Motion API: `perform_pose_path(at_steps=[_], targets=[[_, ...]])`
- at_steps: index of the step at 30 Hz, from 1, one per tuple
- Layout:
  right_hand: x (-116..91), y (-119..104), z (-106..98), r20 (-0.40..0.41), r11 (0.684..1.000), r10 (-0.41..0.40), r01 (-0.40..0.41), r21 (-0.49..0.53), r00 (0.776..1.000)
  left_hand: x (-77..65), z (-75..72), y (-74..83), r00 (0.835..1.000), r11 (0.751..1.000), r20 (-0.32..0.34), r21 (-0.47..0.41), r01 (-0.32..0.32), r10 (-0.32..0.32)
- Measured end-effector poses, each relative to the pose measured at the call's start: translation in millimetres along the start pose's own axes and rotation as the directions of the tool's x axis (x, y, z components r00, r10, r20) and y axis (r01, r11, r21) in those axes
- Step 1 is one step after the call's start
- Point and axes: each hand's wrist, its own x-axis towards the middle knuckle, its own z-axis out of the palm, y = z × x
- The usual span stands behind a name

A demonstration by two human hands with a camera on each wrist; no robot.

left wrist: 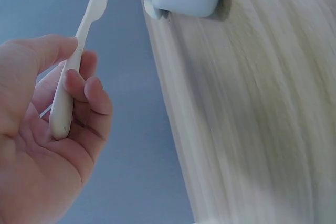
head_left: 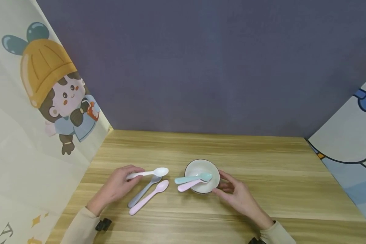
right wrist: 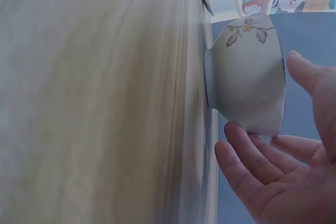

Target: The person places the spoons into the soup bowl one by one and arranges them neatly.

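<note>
My left hand (head_left: 122, 183) pinches a white spoon (head_left: 149, 172) by its handle, bowl end pointing right. The left wrist view shows thumb and fingers around this spoon (left wrist: 73, 72). Below it a grey spoon (head_left: 144, 191) and a pink spoon (head_left: 149, 197) lie on the table. A small white bowl (head_left: 198, 166) stands right of them, with a mint-green spoon (head_left: 189, 179) and another pink spoon (head_left: 189, 185) resting in it, handles over the left rim. My right hand (head_left: 238, 196) touches the bowl's side with loosely extended fingers; in the right wrist view its thumb is apart from the rim.
The wooden table (head_left: 262, 169) meets a dark blue-grey panel (head_left: 201, 67) at the back. A printed cartoon sheet (head_left: 12, 118) stands at the left, another (head_left: 350, 145) at the right. Leaf sprigs decorate the outside of the bowl.
</note>
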Motion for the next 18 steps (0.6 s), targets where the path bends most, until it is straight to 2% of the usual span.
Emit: perform_pose_path(at_steps=[10, 18], targets=[[2, -2, -2, 0.018, 1.0, 0.022, -0.022, -0.012, 1.0, 2.5, 3.2, 7.3, 0.999, 0.999, -0.008, -0.02, -0.047, 0.046], [2, -2, -2, 0.011, 1.0, 0.007, -0.007, -0.012, 1.0, 4.3, 2.6, 11.7, 0.999, 0.998, -0.008, -0.044, -0.049, 0.049]])
